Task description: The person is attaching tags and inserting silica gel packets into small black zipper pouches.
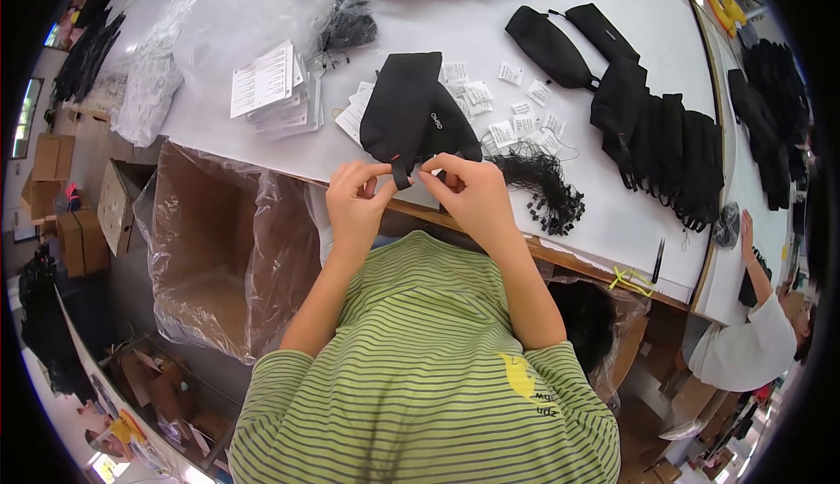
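Observation:
A black fabric pouch (401, 103) lies at the table's front edge, its near end between my hands. My left hand (357, 193) pinches a short black strap loop (401, 174) at that end. Close beside the loop, the fingertips of my right hand (472, 193) are pressed together; whatever is between them is too small to make out. White printed cards (354, 115) stick out from under the pouch's left side. Small white labels (503, 134) lie scattered to its right. Near my right hand is a tangle of black cords (547, 188) with little black ends.
A stack of white cards (271, 90) and clear plastic bags (249, 11) lie at the left. More black pouches (656, 129) are lined up at the right, near black tweezers (658, 261). A plastic-lined cardboard box (210, 248) stands below left. Another person (748, 344) works at the far right.

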Demonstrator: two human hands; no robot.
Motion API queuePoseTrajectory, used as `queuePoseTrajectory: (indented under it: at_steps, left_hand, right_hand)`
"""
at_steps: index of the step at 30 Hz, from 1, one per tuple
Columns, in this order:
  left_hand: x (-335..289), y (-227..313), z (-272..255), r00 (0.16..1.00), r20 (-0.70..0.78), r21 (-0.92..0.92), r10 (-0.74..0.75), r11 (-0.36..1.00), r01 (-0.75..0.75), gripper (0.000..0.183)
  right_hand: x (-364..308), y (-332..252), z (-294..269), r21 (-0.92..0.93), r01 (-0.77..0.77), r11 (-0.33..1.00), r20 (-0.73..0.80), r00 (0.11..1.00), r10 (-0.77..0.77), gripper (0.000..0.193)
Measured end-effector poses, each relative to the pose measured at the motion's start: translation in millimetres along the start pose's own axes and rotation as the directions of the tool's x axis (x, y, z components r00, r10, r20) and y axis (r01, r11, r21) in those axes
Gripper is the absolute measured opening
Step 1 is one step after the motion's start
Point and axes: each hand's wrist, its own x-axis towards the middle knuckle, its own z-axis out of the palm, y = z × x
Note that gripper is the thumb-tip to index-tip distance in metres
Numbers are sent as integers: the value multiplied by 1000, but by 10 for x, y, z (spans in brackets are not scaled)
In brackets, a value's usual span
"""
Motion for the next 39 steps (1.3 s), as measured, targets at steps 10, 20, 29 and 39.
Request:
queuePoseTrajectory:
  at_steps: [10,20,29,39]
  left_hand:
    - [63,-102,-66,1000,26,-205,10,979,-4,15]
    - [490,-109,-311,967,58,-851,-248,493,178,21]
    - [355,225,-109,962,126,-927,-241,317,201,19]
    - [-151,372,211,924,383,-787,1,525,325,18]
  right_hand:
    - [11,8,85,-43,148,988,24,989,-147,10]
    - [21,241,-195,502,-179,846,-107,958,266,10]
    - [102,292,-232,257,54,965,-387,921,51,50]
    - [-52,317,-299,990,2,139,-40,960,277,71]
